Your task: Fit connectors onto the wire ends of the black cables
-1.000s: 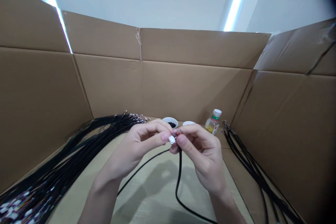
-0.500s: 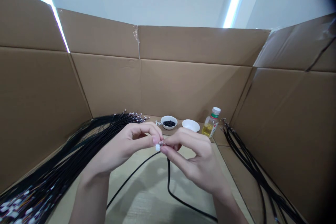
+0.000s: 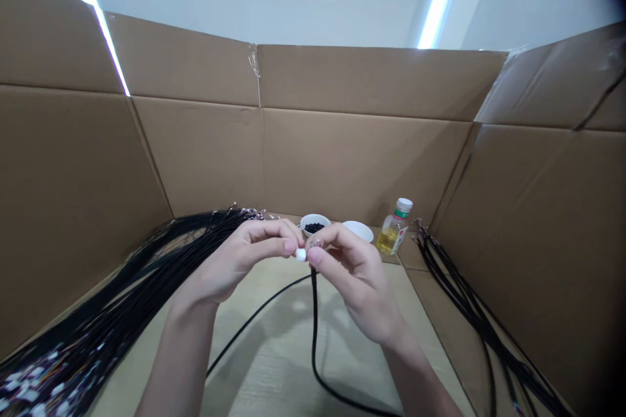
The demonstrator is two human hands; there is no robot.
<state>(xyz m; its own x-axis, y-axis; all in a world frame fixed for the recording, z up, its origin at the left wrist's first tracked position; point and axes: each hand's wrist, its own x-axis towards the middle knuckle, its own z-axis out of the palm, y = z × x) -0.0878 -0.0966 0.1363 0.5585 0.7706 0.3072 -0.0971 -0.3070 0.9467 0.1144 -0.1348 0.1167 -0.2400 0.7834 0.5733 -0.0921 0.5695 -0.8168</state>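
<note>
Between my two hands is a small white connector (image 3: 300, 254), raised above the board. The thumb and forefinger of my left hand (image 3: 249, 254) pinch its left side. My right hand (image 3: 349, 270) is closed close by on the right, its fingertips at the end of a black cable (image 3: 314, 326). That cable hangs down from the fingertips and curves away to the lower right. Another stretch of black cable runs to the lower left. The fine wire ends at the connector are mostly hidden by my right fingers.
A thick bundle of black cables (image 3: 161, 273) with white connectors lies left. Behind my hands are a bowl of small black pieces (image 3: 315, 220), a white bowl (image 3: 359, 229) and a bottle of yellow liquid (image 3: 394, 228). More cables (image 3: 469, 313) lie right. Cardboard walls (image 3: 362, 156) surround the board (image 3: 274, 365).
Both hands have risen slightly with the connector. My right hand has turned, and the cable now hangs straight below its fingertips; the loose wire ends are less visible.
</note>
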